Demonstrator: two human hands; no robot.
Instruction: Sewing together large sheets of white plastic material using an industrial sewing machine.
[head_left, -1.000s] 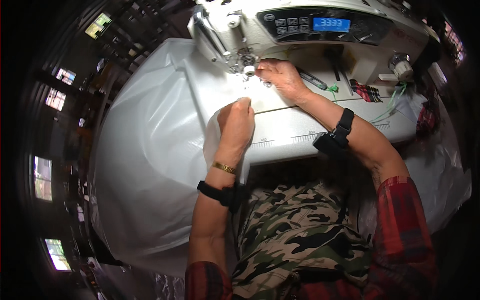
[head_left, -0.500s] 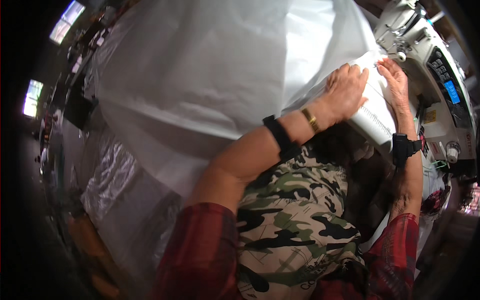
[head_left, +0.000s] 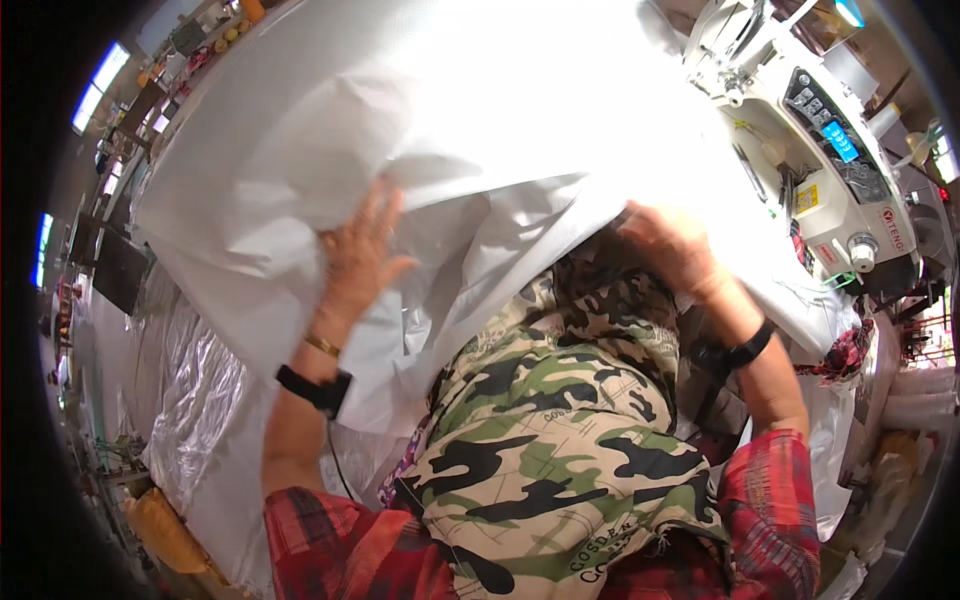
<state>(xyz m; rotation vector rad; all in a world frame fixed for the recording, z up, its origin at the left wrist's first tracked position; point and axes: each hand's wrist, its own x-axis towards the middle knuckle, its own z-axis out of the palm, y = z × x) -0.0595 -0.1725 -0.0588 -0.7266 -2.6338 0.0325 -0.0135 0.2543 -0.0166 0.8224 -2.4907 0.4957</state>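
Note:
A large, glossy white plastic sheet (head_left: 250, 150) spreads across the work surface, wrinkled and folded near me. My left hand (head_left: 362, 250) lies on its left part with the fingers spread apart. At the sheet's near edge, my right hand (head_left: 675, 245) has its fingers bent and closed over that edge; the fingertips are slightly blurred. To the right of that hand stands a white sewing machine (head_left: 850, 230) with a dark control panel (head_left: 828, 125) and a lit blue display. Part of the sheet lies beside the machine, so bright that its details wash out.
A camouflage-patterned apron (head_left: 540, 430) covers my lap. Crinkled clear plastic film (head_left: 195, 370) hangs at the left, above a yellow-orange bundle (head_left: 165, 530). Dark red cloth (head_left: 848, 352) sits below the machine, and a dark cable (head_left: 338, 460) hangs by my left arm.
My left hand has moved left from beside the machine and opened onto the sheet. My right hand has come down and left to the sheet's near edge. The ruler-marked edge no longer shows.

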